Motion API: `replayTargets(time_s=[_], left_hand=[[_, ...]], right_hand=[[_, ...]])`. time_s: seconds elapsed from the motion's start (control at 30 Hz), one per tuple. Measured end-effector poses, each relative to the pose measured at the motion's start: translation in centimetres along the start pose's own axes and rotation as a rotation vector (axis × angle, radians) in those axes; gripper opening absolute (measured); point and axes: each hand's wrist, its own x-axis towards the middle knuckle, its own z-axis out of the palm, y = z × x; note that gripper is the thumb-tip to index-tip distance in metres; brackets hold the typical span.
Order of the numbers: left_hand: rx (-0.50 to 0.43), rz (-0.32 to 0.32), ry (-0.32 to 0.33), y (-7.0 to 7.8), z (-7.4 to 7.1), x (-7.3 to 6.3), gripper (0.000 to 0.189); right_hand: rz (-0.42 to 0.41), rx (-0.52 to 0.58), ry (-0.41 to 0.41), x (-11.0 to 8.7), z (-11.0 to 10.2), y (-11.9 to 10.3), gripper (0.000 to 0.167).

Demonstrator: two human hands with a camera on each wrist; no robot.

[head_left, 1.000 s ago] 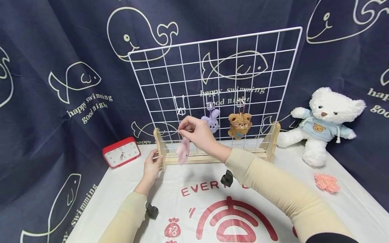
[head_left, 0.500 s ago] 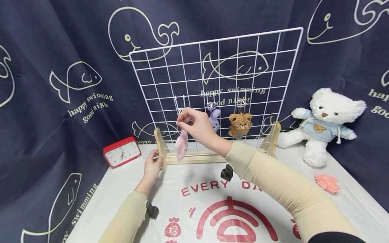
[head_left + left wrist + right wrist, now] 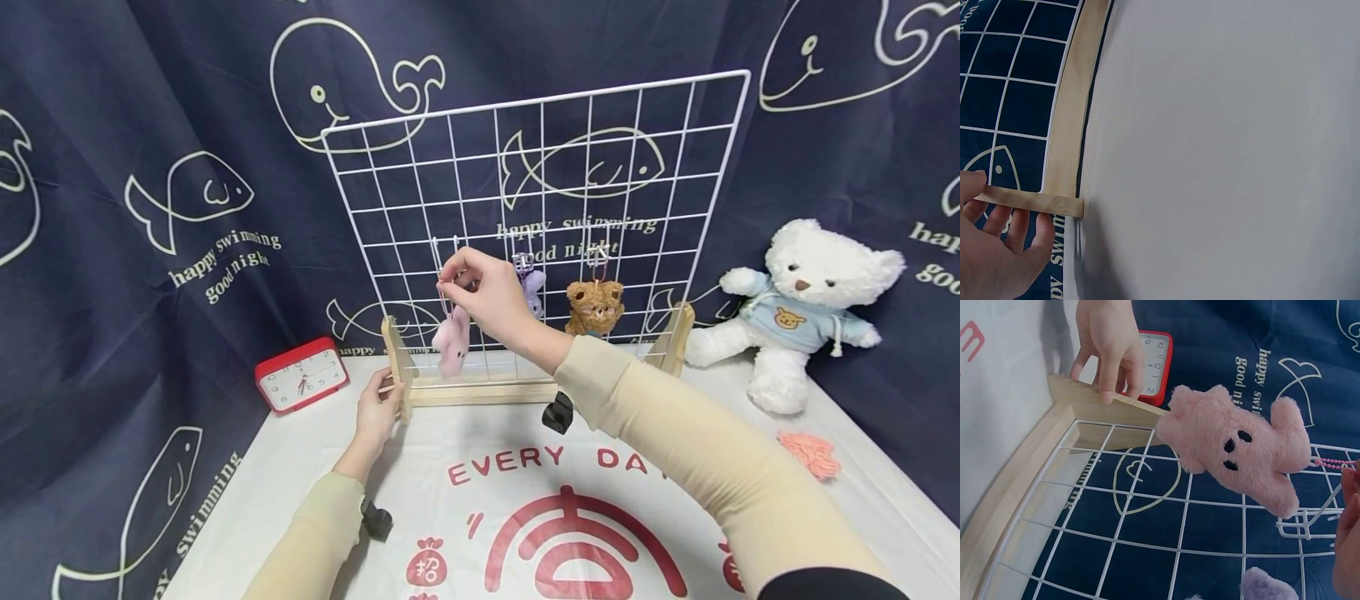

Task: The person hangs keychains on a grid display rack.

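Note:
My right hand (image 3: 491, 292) pinches the pink bead chain (image 3: 1335, 463) of a pink plush keychain (image 3: 452, 343), which hangs below the fingertips in front of the white wire grid (image 3: 517, 154). In the right wrist view, the plush shows long ears and a dark-eyed face. Close to the chain, a white wire hook (image 3: 1300, 526) sits on the grid. My left hand (image 3: 377, 412) grips the left upright of the wooden stand (image 3: 1032, 200), thumb on one side and fingers on the other. A purple plush keychain (image 3: 533, 293), partly hidden by my right hand, and a brown bear keychain (image 3: 595, 307) hang on the grid.
A red clock (image 3: 302, 375) stands left of the rack. To the right sits a white teddy bear (image 3: 791, 308) in a blue hoodie, with a coral-pink knitted item (image 3: 810, 454) lying in front. A dark printed curtain (image 3: 187, 75) hangs behind the white tablecloth (image 3: 465, 508).
My right hand has risen with the pink plush keychain, bringing its chain up near the left hook. My left hand stays on the stand.

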Motion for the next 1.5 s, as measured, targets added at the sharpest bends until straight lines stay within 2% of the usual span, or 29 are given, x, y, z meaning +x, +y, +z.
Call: replayTargets(time_s=[0.43,0.63,0.8,1.5], left_hand=[[0.008,0.018,0.008,0.0,0.0,0.0,0.039],[0.01,-0.007,0.002,0.0,0.0,0.0,0.04],[-0.004,0.005,0.003,-0.1,0.0,0.0,0.039],[0.003,-0.003,-0.004,0.0,0.0,-0.1,0.04]], right_hand=[[0.021,-0.034,0.017,0.8,0.1,0.0,0.011],[0.041,-0.049,0.017,0.9,0.1,0.3,0.009],[0.057,-0.066,0.017,0.8,0.1,0.7,0.008],[0.059,-0.17,0.038,1.5,0.3,2.3,0.007]])
